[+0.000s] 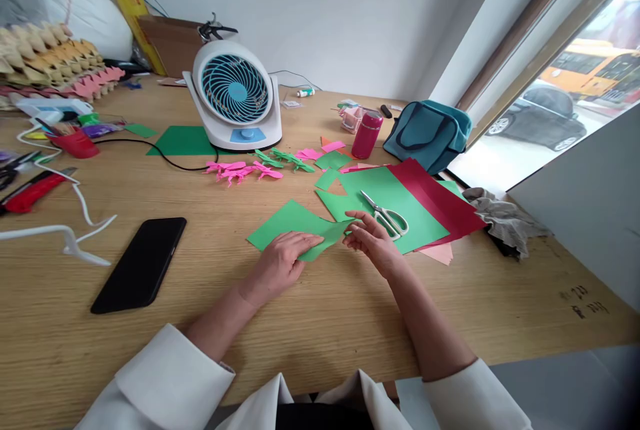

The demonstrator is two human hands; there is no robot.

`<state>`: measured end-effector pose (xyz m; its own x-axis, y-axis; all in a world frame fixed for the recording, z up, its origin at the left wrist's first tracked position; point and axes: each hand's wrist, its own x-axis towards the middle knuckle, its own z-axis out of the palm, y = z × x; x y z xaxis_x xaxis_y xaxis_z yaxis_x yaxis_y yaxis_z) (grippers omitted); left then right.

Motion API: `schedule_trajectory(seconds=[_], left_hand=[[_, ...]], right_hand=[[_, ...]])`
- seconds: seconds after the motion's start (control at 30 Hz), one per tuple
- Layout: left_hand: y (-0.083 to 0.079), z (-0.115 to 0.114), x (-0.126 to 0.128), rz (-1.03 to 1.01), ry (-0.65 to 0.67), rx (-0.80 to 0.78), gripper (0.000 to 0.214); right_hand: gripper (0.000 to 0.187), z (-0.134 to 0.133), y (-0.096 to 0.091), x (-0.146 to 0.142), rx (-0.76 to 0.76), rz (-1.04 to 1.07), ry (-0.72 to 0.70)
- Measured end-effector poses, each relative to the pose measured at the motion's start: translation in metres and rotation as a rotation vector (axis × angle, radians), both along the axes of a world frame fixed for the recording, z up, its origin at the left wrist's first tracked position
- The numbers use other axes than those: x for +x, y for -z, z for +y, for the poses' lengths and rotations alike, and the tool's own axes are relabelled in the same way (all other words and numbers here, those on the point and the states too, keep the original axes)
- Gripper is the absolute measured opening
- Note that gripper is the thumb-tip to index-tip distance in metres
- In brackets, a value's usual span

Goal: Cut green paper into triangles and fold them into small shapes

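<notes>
A green sheet of paper (287, 220) lies on the wooden table (320, 323) in front of me, its right edge lifted into a fold. My left hand (281, 262) rests on the paper's near edge with fingers curled over the fold. My right hand (371, 238) pinches the folded right corner of the same sheet. Scissors with pale green handles (386, 215) lie just beyond my right hand on a larger green sheet (395, 203), which overlaps a red sheet (443, 200).
A black phone (141, 262) lies at the left. A white desk fan (235, 97) stands at the back, with pink and green cut paper shapes (250, 169) before it. A red bottle (367, 135), a teal bag (429, 133) and a grey cloth (503, 220) are at the right.
</notes>
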<state>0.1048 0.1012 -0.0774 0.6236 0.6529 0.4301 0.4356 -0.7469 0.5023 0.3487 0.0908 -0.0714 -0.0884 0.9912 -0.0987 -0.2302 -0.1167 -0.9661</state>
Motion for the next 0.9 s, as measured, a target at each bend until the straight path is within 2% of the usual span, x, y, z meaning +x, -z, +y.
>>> schedule_trajectory(seconds=[0.2,0.33,0.43,0.57,0.63,0.7,0.83,0.9], left_hand=[[-0.01,0.007,-0.006,-0.245,-0.071,-0.016,0.028],[-0.02,0.013,-0.012,-0.408,0.014,-0.083,0.013],[-0.022,0.015,-0.014,-0.562,0.111,-0.265,0.011],[-0.019,0.015,-0.015,-0.825,0.171,-0.646,0.02],[-0.017,0.014,-0.015,-0.973,0.111,-0.827,0.013],[-0.016,0.013,-0.015,-1.116,-0.005,-0.968,0.012],[-0.023,0.012,-0.014,-1.315,-0.159,-1.097,0.027],[-0.027,0.013,-0.015,-1.358,-0.178,-1.107,0.027]], right_hand=[[0.045,0.006,0.015,0.0,0.158,-0.237,-0.062],[0.048,0.009,0.029,-0.007,0.227,-0.352,-0.079],[0.055,0.01,0.033,-0.012,0.229,-0.313,-0.053],[0.068,0.012,0.032,-0.012,0.267,-0.39,0.087],[0.069,0.012,0.029,-0.009,0.29,-0.486,0.17],[0.067,0.012,0.026,-0.007,0.286,-0.52,0.187],[0.065,0.011,0.02,-0.007,0.204,-0.282,0.01],[0.053,0.01,0.018,-0.009,0.192,-0.167,-0.06]])
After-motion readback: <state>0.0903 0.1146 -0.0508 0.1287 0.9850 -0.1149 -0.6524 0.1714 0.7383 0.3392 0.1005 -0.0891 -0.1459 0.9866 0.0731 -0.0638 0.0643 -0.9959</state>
